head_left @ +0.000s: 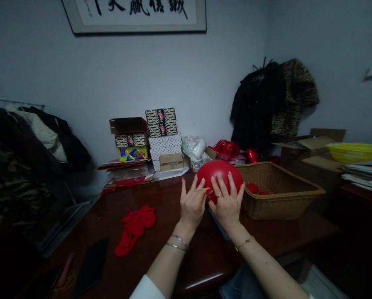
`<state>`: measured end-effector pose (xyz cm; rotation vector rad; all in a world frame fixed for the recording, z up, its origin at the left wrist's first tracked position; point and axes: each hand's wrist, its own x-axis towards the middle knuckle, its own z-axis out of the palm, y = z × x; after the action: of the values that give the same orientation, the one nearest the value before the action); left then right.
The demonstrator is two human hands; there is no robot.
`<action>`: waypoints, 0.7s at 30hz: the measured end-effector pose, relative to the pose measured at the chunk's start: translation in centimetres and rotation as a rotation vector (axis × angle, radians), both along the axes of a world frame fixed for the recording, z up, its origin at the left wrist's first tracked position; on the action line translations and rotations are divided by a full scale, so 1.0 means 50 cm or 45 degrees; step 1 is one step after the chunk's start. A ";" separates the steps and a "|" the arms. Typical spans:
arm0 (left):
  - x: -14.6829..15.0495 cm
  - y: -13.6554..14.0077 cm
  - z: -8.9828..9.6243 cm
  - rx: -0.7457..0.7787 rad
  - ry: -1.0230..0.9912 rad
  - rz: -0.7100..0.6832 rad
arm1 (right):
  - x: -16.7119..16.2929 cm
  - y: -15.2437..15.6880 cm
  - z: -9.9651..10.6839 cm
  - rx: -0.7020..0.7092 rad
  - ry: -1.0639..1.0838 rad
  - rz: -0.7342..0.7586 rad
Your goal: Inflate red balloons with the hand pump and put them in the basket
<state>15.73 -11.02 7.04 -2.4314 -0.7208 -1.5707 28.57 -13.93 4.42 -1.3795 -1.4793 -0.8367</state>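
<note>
Cropped sleeve point(148, 288), balloon point(219, 169) partly behind hands point(192, 205) point(226, 207)

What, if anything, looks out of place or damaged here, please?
Nothing looks spilled or damaged. Only the red heap seems slightly untidy: it lies loose on the table, left of the left hand, while other red pieces sit in the basket.

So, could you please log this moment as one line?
left hand: touching red balloon | right hand: spread, holding red balloon | wicker basket: right of red balloon
</note>
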 end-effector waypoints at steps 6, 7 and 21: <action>0.051 0.009 0.003 0.036 -0.026 -0.034 | 0.049 -0.008 0.011 0.008 -0.025 -0.103; 0.059 0.011 0.002 0.038 -0.030 -0.040 | 0.056 -0.010 0.012 0.010 -0.027 -0.120; 0.175 0.023 0.016 -0.001 -0.080 -0.088 | 0.166 -0.022 0.028 0.008 -0.064 -0.282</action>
<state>24.47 -9.86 7.86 -2.4422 -0.6548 -1.6791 36.85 -15.02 5.81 -1.5465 -1.3764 -1.0202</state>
